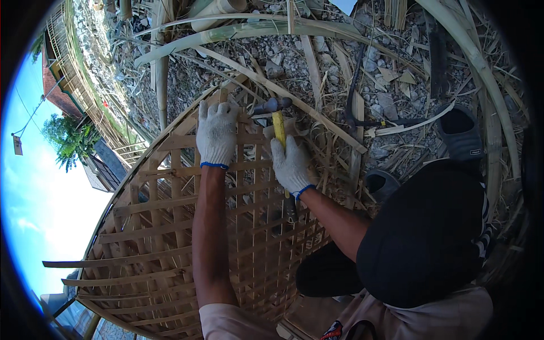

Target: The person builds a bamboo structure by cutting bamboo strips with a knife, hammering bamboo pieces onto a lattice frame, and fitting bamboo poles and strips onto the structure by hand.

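- Head view: we crouch over a bamboo lattice panel (249, 184), which slants from our lap up to the stony ground (272, 71), its crossed strips leaving square gaps.
- Our left hand (217, 135), in a white knitted glove with a blue cuff, lies at the panel's upper edge, fingers bent over the strips and close together; we cannot tell whether they pinch anything.
- Our right hand (291, 166), gloved alike, is wrapped around the yellow handle of a hammer (279, 127), whose dark grip end sticks out below the palm over the lattice.
- The hammer's metal head is just right of our left fingers, near the panel's edge; we cannot tell whether it touches the bamboo.
- At the panel's lower left, some slat ends jut past the curved rim (122, 191).
- Beyond the panel we see a green split bamboo pole (243, 31) lying across rubble and shavings.
- Right of the hammer, a dark bent rod (352, 93) lies among loose bamboo splints.
- Our dark shoes (458, 133) rest on the debris at the right, near a black-clothed knee (419, 232).
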`<state>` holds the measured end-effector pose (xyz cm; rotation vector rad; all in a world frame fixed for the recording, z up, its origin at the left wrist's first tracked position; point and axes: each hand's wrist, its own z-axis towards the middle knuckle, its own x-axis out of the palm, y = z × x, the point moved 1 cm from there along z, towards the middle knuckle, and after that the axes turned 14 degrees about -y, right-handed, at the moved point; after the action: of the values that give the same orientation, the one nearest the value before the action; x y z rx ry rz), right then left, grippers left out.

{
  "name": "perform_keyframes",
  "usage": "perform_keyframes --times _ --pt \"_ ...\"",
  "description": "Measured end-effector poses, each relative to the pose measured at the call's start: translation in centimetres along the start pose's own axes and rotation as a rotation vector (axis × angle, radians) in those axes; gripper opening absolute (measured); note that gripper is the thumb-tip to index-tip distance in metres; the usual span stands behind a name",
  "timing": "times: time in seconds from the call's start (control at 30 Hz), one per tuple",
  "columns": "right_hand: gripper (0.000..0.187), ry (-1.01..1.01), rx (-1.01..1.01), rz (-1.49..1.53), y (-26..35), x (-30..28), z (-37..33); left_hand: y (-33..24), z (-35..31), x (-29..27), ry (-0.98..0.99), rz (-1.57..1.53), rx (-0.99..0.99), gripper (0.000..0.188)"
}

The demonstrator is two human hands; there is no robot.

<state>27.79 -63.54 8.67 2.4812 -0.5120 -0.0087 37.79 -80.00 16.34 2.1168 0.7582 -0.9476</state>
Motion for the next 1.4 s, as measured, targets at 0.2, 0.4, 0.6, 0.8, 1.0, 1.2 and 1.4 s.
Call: perform_keyframes --times 0.2,0.4,0.6,0.8,1.0,1.2,1.4 --pt "0.038 -0.106 -0.016 0.034 0.5 0.8 -0.6 -0.2 0.0 0.3 -0.034 0.050 -0.005 0.027" --pt "0.042 0.031 0.043 -0.038 -0.4 1.0 0.0 0.0 0.1 0.7 -0.024 0.048 0.003 0.028" --pt "0.042 0.002 0.018 -0.027 -0.2 0.8 0.0 0.4 0.1 0.4 0.029 0.050 -0.006 0.032" --pt "0.039 -0.023 -0.012 -0.075 -0.8 0.9 -0.1 0.1 0.2 0.4 0.011 0.028 0.009 0.035" --pt "0.038 0.050 0.063 -0.060 0.3 -0.1 0.8 0.2 0.1 0.6 -0.025 -0.069 -0.015 0.030" --pt "0.035 -0.203 0.102 0.205 1.5 0.6 -0.6 0.5 0.0 0.3 -0.029 -0.021 0.003 0.026" --pt "0.046 0.015 0.018 -0.175 0.2 1.1 -1.1 0.7 -0.4 0.8 -0.020 0.008 0.008 0.024"
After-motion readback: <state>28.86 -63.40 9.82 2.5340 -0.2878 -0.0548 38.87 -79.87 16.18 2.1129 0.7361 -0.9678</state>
